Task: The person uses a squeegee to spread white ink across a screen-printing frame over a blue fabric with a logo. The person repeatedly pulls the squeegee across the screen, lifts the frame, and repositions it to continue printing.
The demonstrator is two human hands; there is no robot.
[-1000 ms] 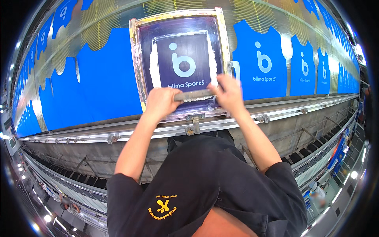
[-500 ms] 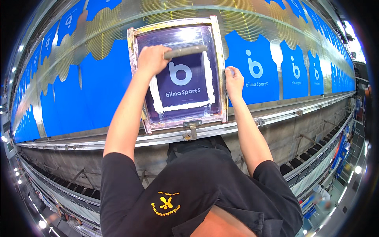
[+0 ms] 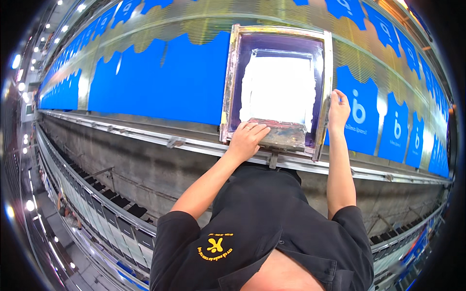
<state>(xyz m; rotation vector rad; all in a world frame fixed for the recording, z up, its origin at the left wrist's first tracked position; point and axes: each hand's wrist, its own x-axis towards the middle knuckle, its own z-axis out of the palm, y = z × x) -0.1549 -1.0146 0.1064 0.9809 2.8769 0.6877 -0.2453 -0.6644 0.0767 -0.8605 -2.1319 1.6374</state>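
Clasping the scraper (image 3: 287,137) is the left hand (image 3: 247,139); the right hand (image 3: 339,114) curls beside the frame (image 3: 229,87), grip unclear. Printed cloth (image 3: 357,80) lies right, unprinted cloth (image 3: 170,87) left.

Around the framed screen (image 3: 232,72), the left hand (image 3: 249,139) rests at seven o'clock on a squeegee (image 3: 285,137), the right hand (image 3: 339,110) at its edge near three, blue fabric (image 3: 170,85) at nine.

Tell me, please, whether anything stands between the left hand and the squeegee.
Nothing visible does: the left hand touches the squeegee at its left end, by the near side of the frame.
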